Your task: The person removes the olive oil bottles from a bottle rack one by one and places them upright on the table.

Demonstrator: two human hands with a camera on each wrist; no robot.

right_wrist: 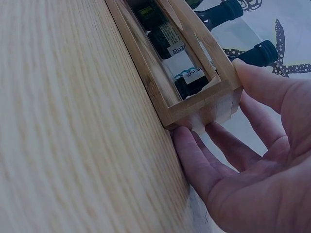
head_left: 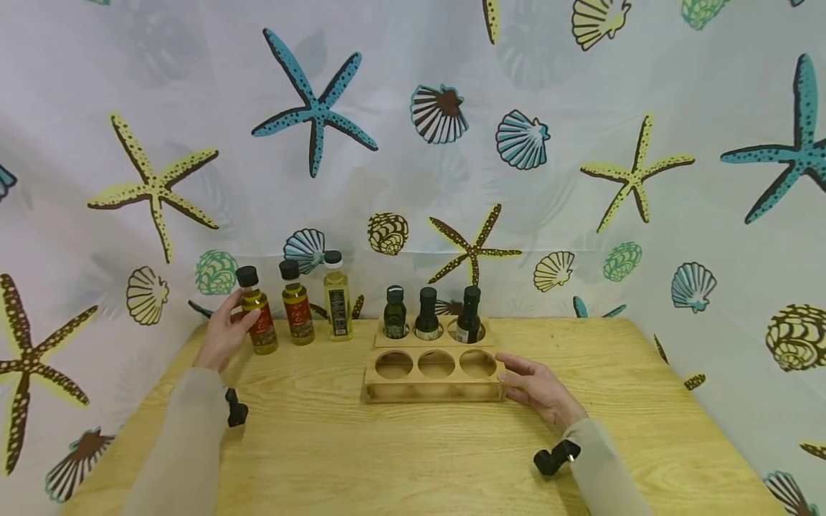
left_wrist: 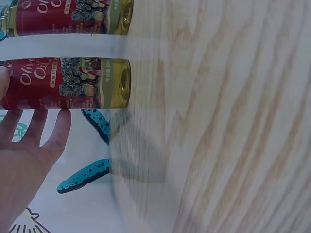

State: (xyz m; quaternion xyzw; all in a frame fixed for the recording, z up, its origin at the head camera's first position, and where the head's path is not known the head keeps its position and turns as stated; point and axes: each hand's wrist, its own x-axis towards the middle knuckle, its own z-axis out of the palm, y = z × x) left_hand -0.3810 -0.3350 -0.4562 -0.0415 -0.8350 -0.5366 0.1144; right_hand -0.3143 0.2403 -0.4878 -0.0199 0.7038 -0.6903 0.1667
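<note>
On the left in the head view, my left hand (head_left: 226, 331) holds an olive oil bottle (head_left: 262, 326) with a red label and black cap. In the left wrist view its fingers (left_wrist: 57, 133) lie along one side of the bottle, and the thumb shows at the frame's edge. My right hand (head_left: 538, 387) touches the right end of a two-tier wooden bottle rack (head_left: 434, 392). Seen from the right wrist, the thumb meets the rack's upper edge and the fingertips (right_wrist: 183, 138) rest on its end panel. Three dark green bottles (head_left: 427, 315) stand in the back row; the front row's round holes hold none.
A second red-labelled olive oil bottle (head_left: 298, 308) and a pale yellow oil bottle (head_left: 338, 301) with a dark label stand right of the held one. The wooden table (head_left: 323, 459) ends at a curtain (head_left: 387, 179) printed with starfish and shells.
</note>
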